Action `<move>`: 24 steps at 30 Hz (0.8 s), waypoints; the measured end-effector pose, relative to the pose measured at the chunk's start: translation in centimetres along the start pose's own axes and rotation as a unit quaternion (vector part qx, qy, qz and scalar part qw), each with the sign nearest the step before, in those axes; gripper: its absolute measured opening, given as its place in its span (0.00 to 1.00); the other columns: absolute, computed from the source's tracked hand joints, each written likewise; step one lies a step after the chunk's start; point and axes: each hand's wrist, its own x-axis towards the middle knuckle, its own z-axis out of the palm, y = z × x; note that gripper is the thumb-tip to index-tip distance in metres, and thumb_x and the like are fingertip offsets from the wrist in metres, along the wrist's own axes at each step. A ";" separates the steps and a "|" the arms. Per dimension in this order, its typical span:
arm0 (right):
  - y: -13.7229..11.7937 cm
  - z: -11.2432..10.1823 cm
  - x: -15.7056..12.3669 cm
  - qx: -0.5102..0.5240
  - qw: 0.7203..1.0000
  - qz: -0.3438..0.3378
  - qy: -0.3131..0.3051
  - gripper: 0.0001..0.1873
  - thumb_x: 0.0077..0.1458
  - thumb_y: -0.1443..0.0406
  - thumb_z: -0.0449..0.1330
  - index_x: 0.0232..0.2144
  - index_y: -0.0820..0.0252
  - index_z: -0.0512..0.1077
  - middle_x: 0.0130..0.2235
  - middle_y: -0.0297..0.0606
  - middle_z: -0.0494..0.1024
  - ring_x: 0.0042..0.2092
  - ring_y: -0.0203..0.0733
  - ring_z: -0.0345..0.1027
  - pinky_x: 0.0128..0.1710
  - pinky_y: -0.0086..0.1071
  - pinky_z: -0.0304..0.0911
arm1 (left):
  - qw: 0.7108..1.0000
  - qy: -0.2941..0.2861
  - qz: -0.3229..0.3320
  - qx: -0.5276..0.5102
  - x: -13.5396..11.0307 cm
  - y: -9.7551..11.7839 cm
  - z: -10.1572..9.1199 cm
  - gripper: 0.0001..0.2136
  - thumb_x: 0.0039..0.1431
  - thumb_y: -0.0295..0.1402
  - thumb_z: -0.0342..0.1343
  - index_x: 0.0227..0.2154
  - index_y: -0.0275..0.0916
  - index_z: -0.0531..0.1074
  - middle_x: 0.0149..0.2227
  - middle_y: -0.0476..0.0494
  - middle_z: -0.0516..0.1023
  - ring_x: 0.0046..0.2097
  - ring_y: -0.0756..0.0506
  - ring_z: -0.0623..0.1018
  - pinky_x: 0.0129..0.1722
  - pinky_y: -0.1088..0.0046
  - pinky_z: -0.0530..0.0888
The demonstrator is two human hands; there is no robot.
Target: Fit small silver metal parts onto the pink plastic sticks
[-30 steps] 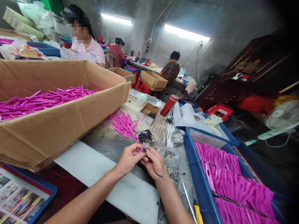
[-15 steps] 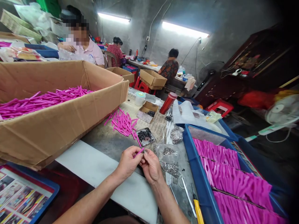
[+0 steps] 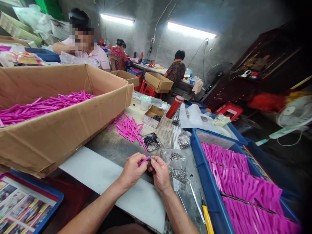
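My left hand (image 3: 133, 169) pinches a short pink plastic stick (image 3: 144, 160) over the grey table. My right hand (image 3: 159, 171) meets it fingertip to fingertip, closed on something small at the stick's end that I cannot make out. Just beyond the hands lie a loose pile of pink sticks (image 3: 129, 129), a small tray of dark metal parts (image 3: 151, 142) and clear bags of silvery metal bits (image 3: 175, 157).
A big cardboard box (image 3: 73, 123) holding pink sticks fills the left. A blue crate (image 3: 209, 182) with rows of pink pieces stands at right. A red bottle (image 3: 174, 107), a small carton (image 3: 153, 116) and a yellow-handled tool (image 3: 207, 221) lie nearby. Other people sit at tables behind.
Both hands have stayed joined on the pink stick and shifted slightly nearer to me; the camera dipped a little.
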 end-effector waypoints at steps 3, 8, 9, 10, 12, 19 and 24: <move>0.1 -0.4 0.1 -0.042 0.999 -0.014 0.004 0.08 0.44 0.61 0.56 0.23 0.61 0.65 0.18 0.27 0.59 0.20 0.31 0.49 0.20 0.26 0.45 | 1.000 -0.005 0.012 0.025 -0.1 0.1 0.1 0.08 0.45 0.22 0.47 0.15 0.37 0.64 0.18 0.53 0.61 0.23 0.52 0.63 0.23 0.79 0.60; -0.2 -0.6 0.1 -0.083 0.996 -0.022 0.003 0.07 0.43 0.62 0.56 0.22 0.61 0.65 0.18 0.28 0.59 0.21 0.32 0.49 0.20 0.26 0.46 | 0.998 -0.014 0.029 0.045 -0.3 -0.1 0.4 0.08 0.45 0.22 0.46 0.15 0.37 0.62 0.18 0.53 0.61 0.22 0.52 0.63 0.23 0.78 0.59; -0.2 -0.6 0.1 -0.086 0.996 -0.021 0.002 0.07 0.43 0.62 0.56 0.22 0.61 0.65 0.18 0.27 0.59 0.21 0.32 0.49 0.20 0.26 0.46 | 0.998 -0.016 0.030 0.046 -0.3 -0.2 0.4 0.08 0.45 0.22 0.46 0.15 0.37 0.62 0.18 0.53 0.61 0.22 0.52 0.63 0.23 0.78 0.59; -0.3 -0.6 0.0 -0.087 0.996 -0.020 0.002 0.07 0.43 0.62 0.56 0.21 0.61 0.65 0.18 0.27 0.58 0.21 0.31 0.48 0.20 0.26 0.45 | 0.998 -0.018 0.031 0.047 -0.4 -0.2 0.5 0.08 0.45 0.22 0.46 0.15 0.37 0.62 0.18 0.53 0.61 0.22 0.52 0.63 0.23 0.78 0.59; -0.3 -0.6 0.0 -0.088 0.996 -0.019 -0.001 0.07 0.43 0.63 0.55 0.21 0.61 0.64 0.17 0.27 0.58 0.20 0.31 0.48 0.20 0.26 0.45 | 0.998 -0.020 0.032 0.048 -0.4 -0.2 0.5 0.08 0.45 0.22 0.46 0.16 0.37 0.63 0.18 0.53 0.62 0.23 0.52 0.63 0.23 0.78 0.59; -0.1 -0.6 0.0 -0.085 0.996 -0.020 -0.004 0.06 0.44 0.64 0.54 0.20 0.61 0.63 0.17 0.26 0.57 0.20 0.31 0.47 0.19 0.25 0.44 | 0.998 -0.025 0.032 0.050 -0.5 -0.2 0.5 0.08 0.45 0.21 0.46 0.16 0.37 0.64 0.18 0.52 0.62 0.23 0.52 0.64 0.23 0.79 0.60; 0.0 -0.7 -0.1 -0.076 0.997 -0.017 -0.003 0.07 0.44 0.64 0.53 0.19 0.61 0.62 0.17 0.26 0.57 0.20 0.31 0.47 0.19 0.25 0.44 | 0.998 -0.030 0.031 0.052 -0.3 -0.2 0.6 0.08 0.45 0.21 0.46 0.16 0.37 0.64 0.18 0.52 0.62 0.22 0.52 0.64 0.23 0.79 0.60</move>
